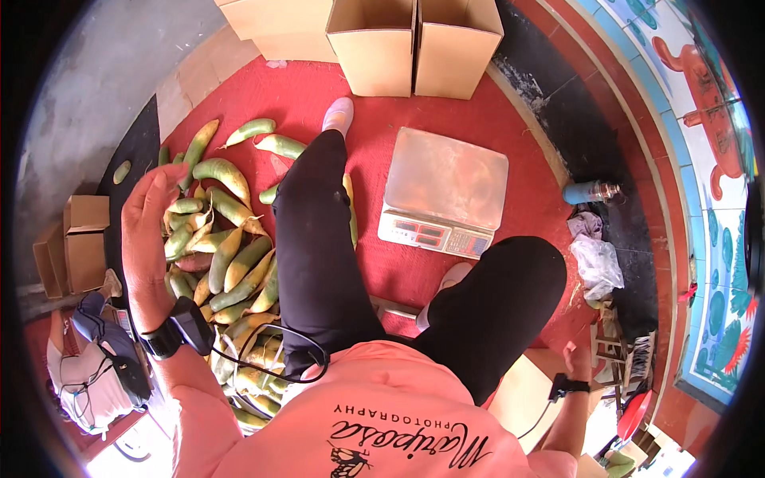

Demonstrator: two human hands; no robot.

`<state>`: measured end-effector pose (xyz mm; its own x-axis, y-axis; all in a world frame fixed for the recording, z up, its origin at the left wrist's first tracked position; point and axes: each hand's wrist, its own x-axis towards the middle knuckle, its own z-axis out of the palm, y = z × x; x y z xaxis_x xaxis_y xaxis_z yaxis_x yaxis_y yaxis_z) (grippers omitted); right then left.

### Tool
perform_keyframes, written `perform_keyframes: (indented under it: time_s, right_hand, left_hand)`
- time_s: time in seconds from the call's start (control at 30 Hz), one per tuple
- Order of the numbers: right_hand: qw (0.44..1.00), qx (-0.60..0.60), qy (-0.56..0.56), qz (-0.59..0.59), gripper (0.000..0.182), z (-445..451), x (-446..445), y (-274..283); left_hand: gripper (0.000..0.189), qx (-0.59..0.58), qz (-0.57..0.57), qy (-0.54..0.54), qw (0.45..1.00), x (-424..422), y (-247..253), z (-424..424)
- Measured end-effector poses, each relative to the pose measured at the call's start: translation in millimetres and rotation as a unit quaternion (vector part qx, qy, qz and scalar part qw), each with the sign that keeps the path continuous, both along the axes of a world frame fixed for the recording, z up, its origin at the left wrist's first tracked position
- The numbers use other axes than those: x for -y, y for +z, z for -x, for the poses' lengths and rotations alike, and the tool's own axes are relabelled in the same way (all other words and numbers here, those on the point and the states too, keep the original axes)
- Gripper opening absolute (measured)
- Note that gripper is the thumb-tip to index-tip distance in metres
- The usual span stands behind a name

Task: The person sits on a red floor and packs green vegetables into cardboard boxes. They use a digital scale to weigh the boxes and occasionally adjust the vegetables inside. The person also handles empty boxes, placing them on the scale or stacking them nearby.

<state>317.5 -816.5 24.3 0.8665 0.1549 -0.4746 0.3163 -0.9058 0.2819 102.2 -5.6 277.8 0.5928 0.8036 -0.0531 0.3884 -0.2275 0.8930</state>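
My left hand (146, 206) is raised at the left, over the edge of a heap of green radishes (242, 263). Its fingers are bent with a gap at the thumb, and I see nothing in them. Low at the right, beside my body, hangs my right hand (577, 360), near a cardboard box (520, 391). That hand looks small here, and its fingers are not clear. Between my legs and the boxes ahead, a digital scale (445, 179) with a bare metal platform rests on the red mat (364, 143). A few radishes, such as a curved one (251, 131), lie apart from the heap.
Two open cardboard boxes (373, 63) stand ahead, beside another carton (293, 30). On the right are a blue bottle (586, 192), a plastic bag (597, 263) and a wooden stool (609, 346). Behind my left arm, another person (95, 376) sits near smaller cartons (86, 251).
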Motion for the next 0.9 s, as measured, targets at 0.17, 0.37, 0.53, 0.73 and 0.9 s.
perform_keyframes:
  time_s: [0.17,0.37,0.53,0.73,0.9]
  right_hand:
    - [0.953,0.032,-0.032,-0.298,0.019,-103,-198,169]
    - [0.858,0.058,0.09,-0.502,0.024,-158,-377,289]
    - [0.788,0.137,0.33,-0.501,0.015,-220,-501,247]
    - [0.856,0.145,0.299,-0.396,0.027,-278,-615,147]
    - [0.843,0.214,0.344,-0.354,0.054,-324,-691,86]
  left_hand:
    - [0.029,0.043,0.012,-0.032,0.998,16,-4,-33]
    - [0.025,0.025,0.002,-0.102,0.995,41,-10,-93]
    - [0.02,0.079,0.047,-0.132,0.987,62,-45,-137]
    - [0.022,0.053,-0.219,-0.222,0.949,47,-94,-144]
    - [0.029,-0.024,-0.281,-0.244,0.928,36,-92,-129]
